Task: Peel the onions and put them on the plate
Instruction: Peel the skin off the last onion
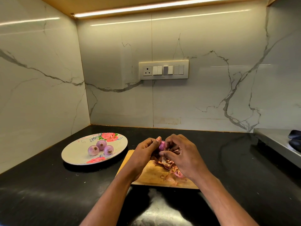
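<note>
Both hands meet above the far end of a wooden cutting board (151, 174). My left hand (145, 153) grips a small purple onion (162, 145), thumb raised along its side. My right hand (180, 154) curls its fingers round the onion's right side, over loose dry skin; most of the onion is hidden between the hands. A heap of brown and pink onion skins (169, 165) lies on the board under my right hand. To the left, a floral plate (73, 154) carries three peeled onions (101, 148) grouped near its middle.
Everything sits on a black stone counter (48, 193) in a corner of marble-look walls. A switch and socket panel (163, 69) is on the back wall. At the right edge stands a steel surface (280, 141) with dark objects on it.
</note>
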{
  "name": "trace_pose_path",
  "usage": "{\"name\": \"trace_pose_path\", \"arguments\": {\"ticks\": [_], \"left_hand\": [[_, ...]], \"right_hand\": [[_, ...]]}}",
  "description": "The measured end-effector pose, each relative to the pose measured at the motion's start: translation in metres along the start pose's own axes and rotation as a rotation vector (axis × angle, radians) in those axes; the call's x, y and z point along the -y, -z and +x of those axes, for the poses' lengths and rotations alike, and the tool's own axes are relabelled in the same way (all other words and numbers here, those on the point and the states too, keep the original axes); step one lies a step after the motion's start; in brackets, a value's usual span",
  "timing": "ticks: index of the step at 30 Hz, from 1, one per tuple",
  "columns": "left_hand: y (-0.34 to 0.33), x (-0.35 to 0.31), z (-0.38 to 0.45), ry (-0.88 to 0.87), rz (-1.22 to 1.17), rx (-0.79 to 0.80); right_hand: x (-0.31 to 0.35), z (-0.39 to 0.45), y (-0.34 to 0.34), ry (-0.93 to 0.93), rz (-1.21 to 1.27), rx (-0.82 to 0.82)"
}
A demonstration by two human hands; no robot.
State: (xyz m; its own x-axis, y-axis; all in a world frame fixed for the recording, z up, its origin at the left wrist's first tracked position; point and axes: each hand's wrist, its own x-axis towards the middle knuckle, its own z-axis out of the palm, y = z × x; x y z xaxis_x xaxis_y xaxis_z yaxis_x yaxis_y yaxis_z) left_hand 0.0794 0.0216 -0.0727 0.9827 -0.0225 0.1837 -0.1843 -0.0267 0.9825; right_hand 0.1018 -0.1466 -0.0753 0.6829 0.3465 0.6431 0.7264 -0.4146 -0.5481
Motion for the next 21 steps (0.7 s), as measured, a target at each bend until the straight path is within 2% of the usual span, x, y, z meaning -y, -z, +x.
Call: {"name": "trace_pose_path", "arguments": {"ticks": [5, 13, 21], "left_hand": [[0.0016, 0.0009, 0.0009, 0.024, -0.019, -0.013], [0.0045, -0.0013, 0.0006, 0.004, -0.068, -0.055], [0.0034, -0.0008, 0.0017, 0.024, 0.072, -0.062]], "right_hand": [[0.0004, 0.0009, 0.0007, -0.034, 0.025, -0.024], [0.0036, 0.0023, 0.0023, -0.083, 0.206, -0.023], [0.0039, 0.0007, 0.0003, 0.001, 0.051, 0.003]]}}
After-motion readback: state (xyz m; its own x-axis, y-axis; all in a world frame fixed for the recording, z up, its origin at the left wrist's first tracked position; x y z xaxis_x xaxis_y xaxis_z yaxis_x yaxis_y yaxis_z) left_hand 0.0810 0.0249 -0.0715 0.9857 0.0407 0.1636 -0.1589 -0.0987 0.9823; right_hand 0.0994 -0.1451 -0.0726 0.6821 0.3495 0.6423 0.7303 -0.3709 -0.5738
